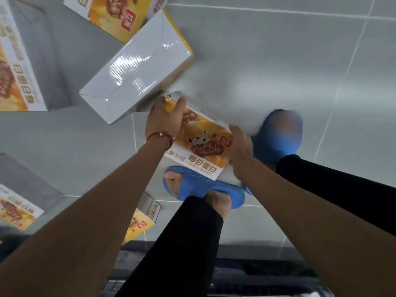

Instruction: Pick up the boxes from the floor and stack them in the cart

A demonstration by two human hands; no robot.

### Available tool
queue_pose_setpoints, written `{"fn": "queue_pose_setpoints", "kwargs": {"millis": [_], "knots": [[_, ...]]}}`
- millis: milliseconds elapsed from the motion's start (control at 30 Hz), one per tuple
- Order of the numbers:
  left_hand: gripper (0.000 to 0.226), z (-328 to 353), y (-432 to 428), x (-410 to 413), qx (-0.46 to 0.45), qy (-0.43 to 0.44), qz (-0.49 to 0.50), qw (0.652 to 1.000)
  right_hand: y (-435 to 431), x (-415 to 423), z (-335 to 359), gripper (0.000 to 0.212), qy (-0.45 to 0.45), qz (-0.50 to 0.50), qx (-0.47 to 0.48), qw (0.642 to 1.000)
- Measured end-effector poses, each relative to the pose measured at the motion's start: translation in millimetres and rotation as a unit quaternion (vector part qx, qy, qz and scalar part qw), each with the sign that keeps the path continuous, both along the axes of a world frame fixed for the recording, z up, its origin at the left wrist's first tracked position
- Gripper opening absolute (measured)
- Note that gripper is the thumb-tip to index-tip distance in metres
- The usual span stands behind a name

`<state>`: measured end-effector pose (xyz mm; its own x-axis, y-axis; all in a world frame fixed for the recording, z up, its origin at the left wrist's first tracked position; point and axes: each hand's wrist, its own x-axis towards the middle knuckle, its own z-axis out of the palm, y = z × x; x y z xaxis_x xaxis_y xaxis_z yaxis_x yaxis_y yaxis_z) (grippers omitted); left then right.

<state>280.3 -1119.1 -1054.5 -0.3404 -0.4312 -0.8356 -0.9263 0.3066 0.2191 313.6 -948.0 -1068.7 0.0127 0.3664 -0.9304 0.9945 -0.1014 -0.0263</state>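
Early days on this job, by the looks of it. Left hand (165, 118) curled over the far corner of a yellow box (205, 142), right hand (240, 146) gripping its near right edge, so a proper two-handed hold on that one. Box down low by the feet, tilted, overlapping a blue slipper (203, 187). Hard to say whether clear of the floor (278, 50) or just touching it.

Plenty left lying around: a white-side-up box (137, 76) just beside the left hand, a top box (107, 16) touching it, a left-edge box (15, 67), a lower-left box (19, 206), and a small box (143, 219) tucked by the left leg. At least five to go, at a guess. Dark frame (235, 275) along the bottom, close to the legs, probably the cart. No way to see what's in it.

Room-wise: wide open tile to the right, crowded on the left. Corner of the white-side-up box very near the left knuckles, so probably best lifted straight up and swung back toward the dark frame, not leftwards. Other slipper (280, 133) close by the right hand too, worth minding.
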Motion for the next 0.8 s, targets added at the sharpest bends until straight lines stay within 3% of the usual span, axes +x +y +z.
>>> {"fn": "queue_pose_setpoints", "kwargs": {"millis": [167,300,633,700,800], "knots": [[0.061,-26.3,-0.7,-7.9,-0.052,-0.025,-0.027,0.998,2.3,-4.4,-8.3,0.057,-0.017,-0.02,-0.024,0.999],[0.053,-16.7,-2.1,0.7,-0.069,-0.039,-0.018,0.997,2.3,-2.2,-1.2,0.064,0.013,-0.003,-0.006,1.0],[0.043,114.3,0.6,41.1,-0.05,0.014,0.121,0.991,12.7,-7.1,125.7,0.035,0.101,0.07,0.003,0.992],[0.048,155.2,7.3,44.8,-0.038,0.027,0.155,0.987,21.3,-7.2,162.8,0.04,0.117,0.077,-0.011,0.99],[0.067,218.4,15.4,50.9,-0.026,0.054,0.203,0.977,32.7,-10.2,225.5,0.065,0.151,0.099,-0.042,0.983]]}}
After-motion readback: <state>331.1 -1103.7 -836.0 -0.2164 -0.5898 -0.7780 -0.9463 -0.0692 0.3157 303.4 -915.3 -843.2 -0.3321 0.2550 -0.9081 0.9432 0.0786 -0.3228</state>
